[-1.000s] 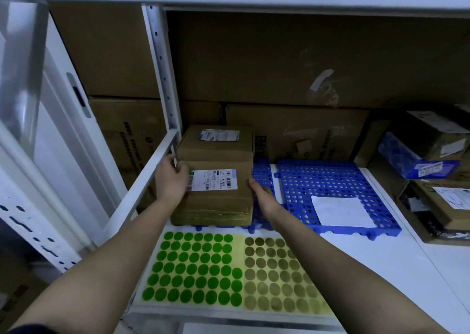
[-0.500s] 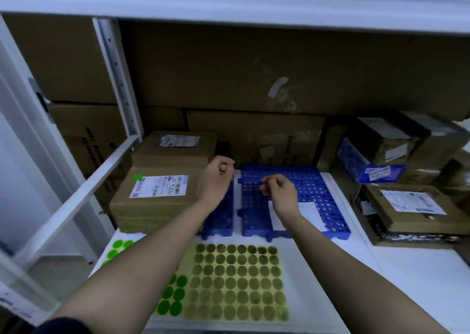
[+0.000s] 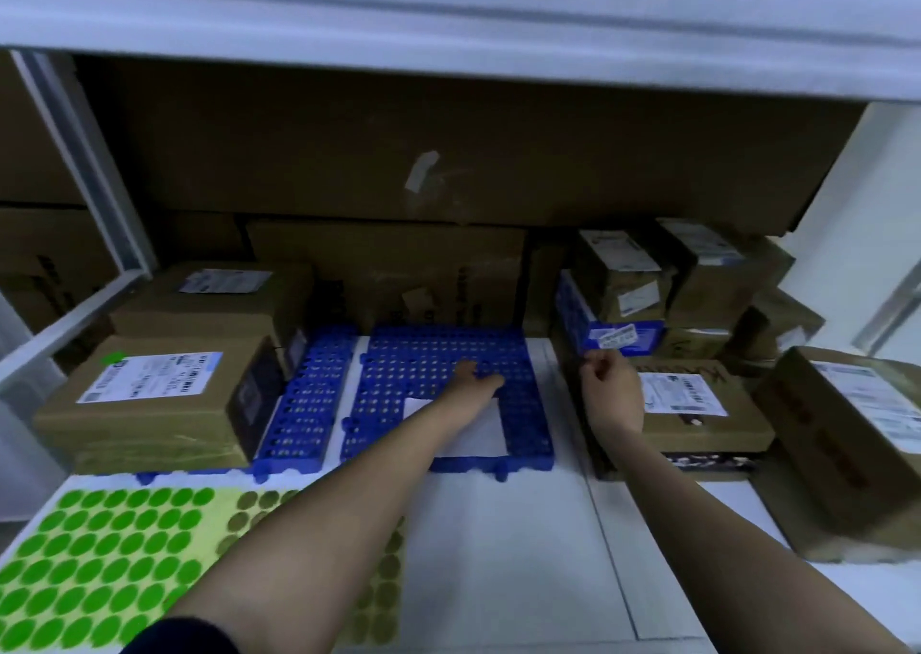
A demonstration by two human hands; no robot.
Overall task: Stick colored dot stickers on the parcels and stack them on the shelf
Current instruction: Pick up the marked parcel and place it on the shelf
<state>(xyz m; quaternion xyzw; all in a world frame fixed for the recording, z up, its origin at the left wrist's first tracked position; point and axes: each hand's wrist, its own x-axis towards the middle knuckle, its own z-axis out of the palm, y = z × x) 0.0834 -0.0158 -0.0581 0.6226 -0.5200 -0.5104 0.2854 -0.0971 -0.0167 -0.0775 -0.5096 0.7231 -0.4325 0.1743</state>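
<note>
The parcel with the green dot (image 3: 149,394) sits at the left end of the shelf, left of the blue grid mat (image 3: 448,354), in front of a second labelled parcel (image 3: 209,299). The green dot on its top corner suggests it is already marked and parked out of the way as the start of a stack. Just in front of it, at the shelf's near edge, lies the green sticker sheet (image 3: 99,563), with an olive sheet (image 3: 379,598) beside it, partly under the left forearm; both are kept within easy reach for the next dot.

The left hand (image 3: 473,381) rests over the middle of the mat, fingers stretched forward and holding nothing; whether it presses the mat cannot be told. The right hand (image 3: 610,389) hovers just right of the mat, fingers loosely curled and empty, above the flat labelled parcel (image 3: 697,414) and below a blue-wrapped one (image 3: 613,339). It appears to be heading for one of these unmarked parcels, probably the next to be stickered. More parcels (image 3: 847,429) lie further right of the mat.
</note>
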